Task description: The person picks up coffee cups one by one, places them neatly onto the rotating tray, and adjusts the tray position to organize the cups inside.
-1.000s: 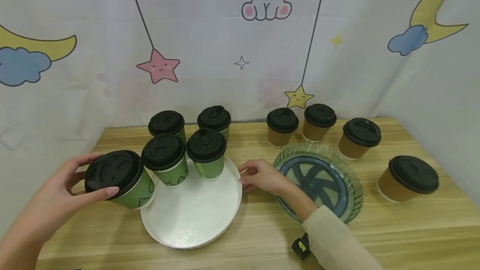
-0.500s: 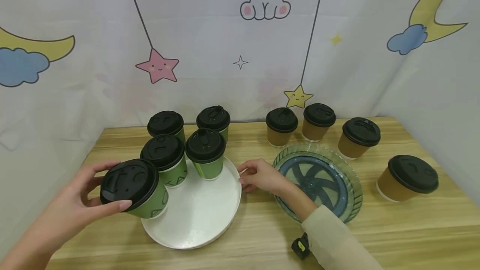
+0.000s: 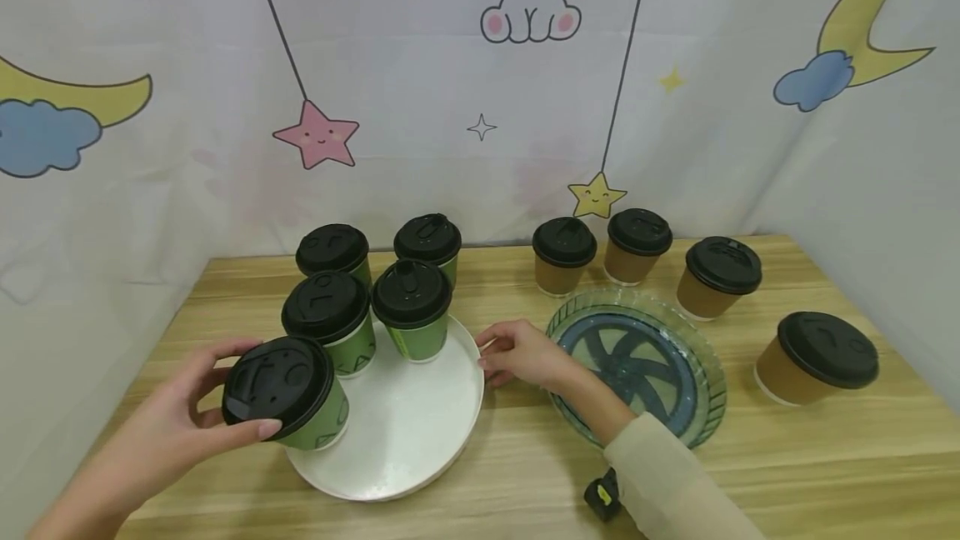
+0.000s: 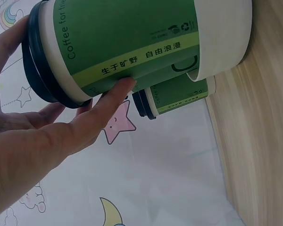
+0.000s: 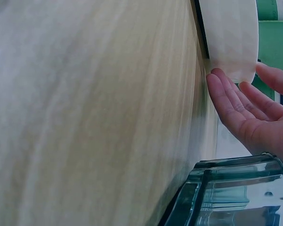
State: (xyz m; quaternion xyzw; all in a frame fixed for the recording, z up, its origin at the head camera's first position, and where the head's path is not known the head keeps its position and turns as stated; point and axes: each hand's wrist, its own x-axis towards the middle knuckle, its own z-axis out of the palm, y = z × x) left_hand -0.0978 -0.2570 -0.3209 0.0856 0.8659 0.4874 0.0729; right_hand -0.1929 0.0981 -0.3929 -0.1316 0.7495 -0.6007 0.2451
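My left hand grips a green paper coffee cup by its black lid and upper side, at the left edge of a white round tray. In the left wrist view the cup's base is partly hidden behind the tray wall; whether it touches down I cannot tell. Two green cups, one nearer the left and one nearer the middle, stand upright on the tray. My right hand touches the tray's right side with loosely extended fingers.
Two more green cups, left and right, stand behind, their bases hidden. A ribbed glass dish sits under my right forearm. Several brown lidded cups, including one at far right, surround it. A small black object lies near my sleeve.
My left hand has carried the green cup rightward and toward the front, further over the tray's left part. My right hand stays at the tray's edge.
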